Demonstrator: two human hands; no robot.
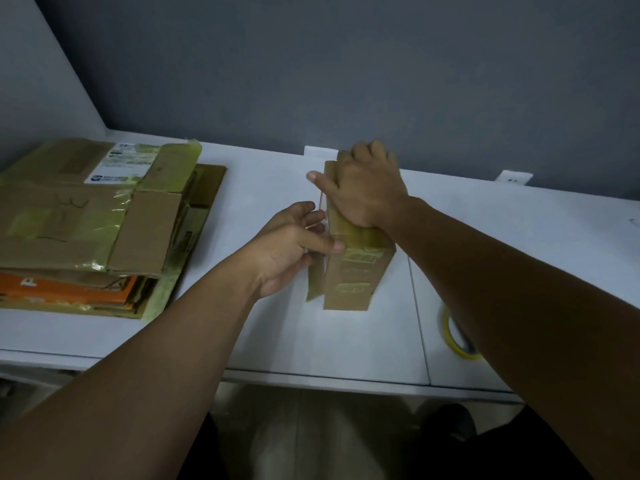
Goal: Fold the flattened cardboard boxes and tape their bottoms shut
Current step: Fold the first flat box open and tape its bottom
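Near the surface's (242, 188) far edge the box (353, 278) stands upright, right hand (367, 192) gripping its top, left hand (294, 244) pinching its side flap (314, 284) (it looks loose). Pull too hard and the narrow box may tip or tear.

Office-type packing area. White desk (263, 327) stands against a grey wall (346, 64), with sockets (513, 177) at desk level. Flattened cardboard (86, 220) is stacked at left, tape roll (453, 337) at right.
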